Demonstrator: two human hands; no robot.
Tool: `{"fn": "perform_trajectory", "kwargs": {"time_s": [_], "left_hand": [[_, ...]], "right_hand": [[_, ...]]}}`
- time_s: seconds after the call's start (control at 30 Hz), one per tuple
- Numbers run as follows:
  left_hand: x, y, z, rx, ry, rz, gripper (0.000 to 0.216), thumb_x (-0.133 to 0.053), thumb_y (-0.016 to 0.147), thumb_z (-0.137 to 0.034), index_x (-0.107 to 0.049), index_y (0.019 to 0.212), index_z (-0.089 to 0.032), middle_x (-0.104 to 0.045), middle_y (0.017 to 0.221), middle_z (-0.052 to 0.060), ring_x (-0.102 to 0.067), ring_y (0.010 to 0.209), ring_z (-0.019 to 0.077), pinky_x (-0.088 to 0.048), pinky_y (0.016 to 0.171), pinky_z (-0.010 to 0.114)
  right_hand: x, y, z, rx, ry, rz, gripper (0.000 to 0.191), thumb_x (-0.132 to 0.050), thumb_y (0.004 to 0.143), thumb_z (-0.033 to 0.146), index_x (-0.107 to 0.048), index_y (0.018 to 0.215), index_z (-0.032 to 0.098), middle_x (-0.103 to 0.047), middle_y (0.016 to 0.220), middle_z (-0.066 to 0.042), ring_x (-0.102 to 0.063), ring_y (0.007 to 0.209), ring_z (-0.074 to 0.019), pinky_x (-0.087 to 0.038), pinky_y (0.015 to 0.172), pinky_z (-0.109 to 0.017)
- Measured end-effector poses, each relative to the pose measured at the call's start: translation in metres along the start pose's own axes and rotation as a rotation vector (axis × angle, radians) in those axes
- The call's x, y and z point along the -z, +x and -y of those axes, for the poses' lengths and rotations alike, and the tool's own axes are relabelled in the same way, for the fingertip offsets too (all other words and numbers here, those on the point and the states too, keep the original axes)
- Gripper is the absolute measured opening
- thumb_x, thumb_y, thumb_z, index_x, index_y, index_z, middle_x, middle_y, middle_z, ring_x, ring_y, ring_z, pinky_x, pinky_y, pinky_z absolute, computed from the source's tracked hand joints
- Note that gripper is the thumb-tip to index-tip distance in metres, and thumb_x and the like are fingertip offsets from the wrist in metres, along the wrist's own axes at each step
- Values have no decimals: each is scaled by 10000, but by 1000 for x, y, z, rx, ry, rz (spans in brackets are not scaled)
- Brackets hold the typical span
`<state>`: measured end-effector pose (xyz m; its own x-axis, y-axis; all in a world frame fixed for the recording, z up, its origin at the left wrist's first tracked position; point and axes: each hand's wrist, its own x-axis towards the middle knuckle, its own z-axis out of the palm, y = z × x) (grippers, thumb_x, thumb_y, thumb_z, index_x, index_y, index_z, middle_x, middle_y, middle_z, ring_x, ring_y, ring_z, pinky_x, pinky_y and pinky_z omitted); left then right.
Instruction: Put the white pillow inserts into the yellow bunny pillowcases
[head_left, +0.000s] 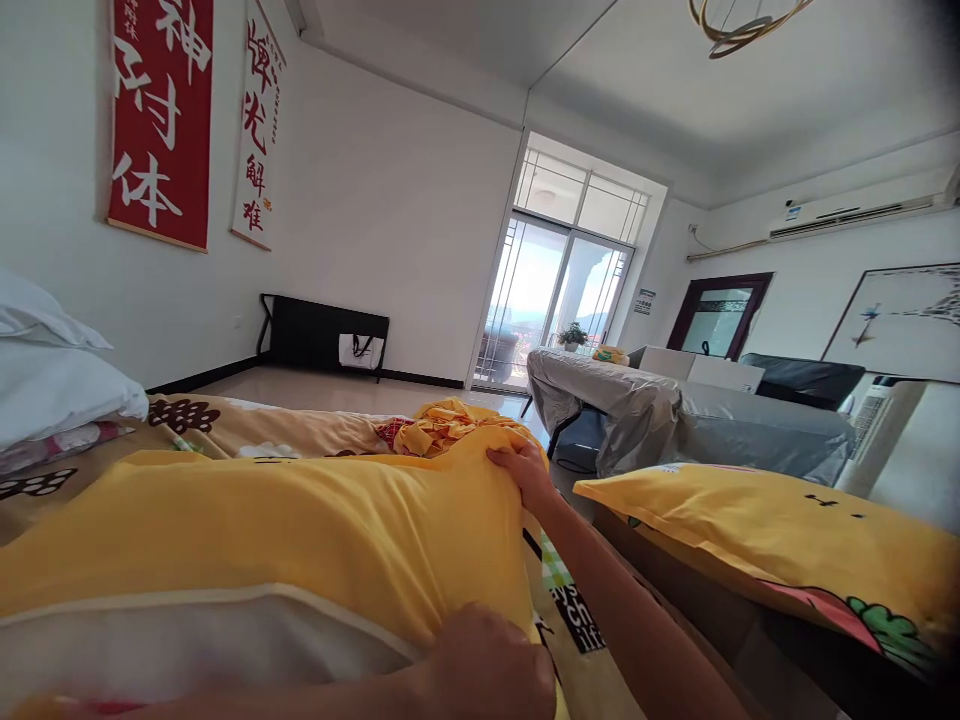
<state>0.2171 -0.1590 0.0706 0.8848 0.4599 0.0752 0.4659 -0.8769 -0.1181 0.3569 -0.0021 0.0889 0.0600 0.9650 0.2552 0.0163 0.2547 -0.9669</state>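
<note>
A yellow pillowcase [322,510] lies across the foreground with a full, rounded shape. Along its near side runs a pale edge, and a white area [225,645] shows below it. My right hand [525,472] pinches the pillowcase at its far right corner, pulling the cloth up into a peak. Closer to me, my left hand [491,660] is closed in a fist on the near right part of the same cloth; its fingertips are hidden. Just beyond the right hand, a crumpled heap of yellow cloth [442,425] rests on the patterned bedding [255,425].
On the right lies another yellow pillow [772,520] with a printed face and carrot. White pillows [60,375] are stacked at left. Farther back stand a plastic-covered table [615,390], a black folded frame [322,335] with a white bag, and a glass sliding door [555,280].
</note>
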Motion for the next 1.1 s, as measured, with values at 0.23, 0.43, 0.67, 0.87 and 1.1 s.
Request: {"fn": "perform_trajectory", "kwargs": {"time_s": [0.23,0.43,0.67,0.87,1.1], "left_hand": [[83,-26,97,168,-351,-253,195,-476,775,-148,-635,882,-184,-681,866,25,-615,783,147,-455,695,228],[87,-17,158,521,-547,-121,563,-504,733,-664,-616,968,-165,-636,1071,97,-598,900,247,-445,689,284],[88,-11,152,391,-536,-296,382,-435,835,-509,-471,627,-191,-568,672,1,-521,658,165,-369,588,267],[93,-14,162,439,-531,-422,433,-393,849,-554,-543,688,-181,-604,714,19,-536,696,182,-374,621,281],[100,-32,152,388,-749,-171,476,-655,680,-554,-626,994,-197,-683,948,18,-616,820,200,-438,649,253]], "right_hand": [[-2,-6,29,92,107,9,338,-777,592,447,-623,777,209,-709,746,-22,-646,625,-197,-518,589,-312],[-13,-12,64,142,115,13,372,-719,654,545,-593,738,206,-679,656,-4,-612,546,-179,-490,508,-295],[-2,-5,66,145,117,-38,364,-752,626,507,-602,765,205,-682,660,-12,-629,585,-194,-499,523,-295],[-1,-14,71,-82,101,130,351,-796,578,387,-595,796,199,-702,754,-42,-645,631,-191,-522,568,-295],[-20,-18,77,253,53,-58,370,-743,579,488,-588,766,210,-656,703,-8,-575,605,-172,-481,545,-281]]}}
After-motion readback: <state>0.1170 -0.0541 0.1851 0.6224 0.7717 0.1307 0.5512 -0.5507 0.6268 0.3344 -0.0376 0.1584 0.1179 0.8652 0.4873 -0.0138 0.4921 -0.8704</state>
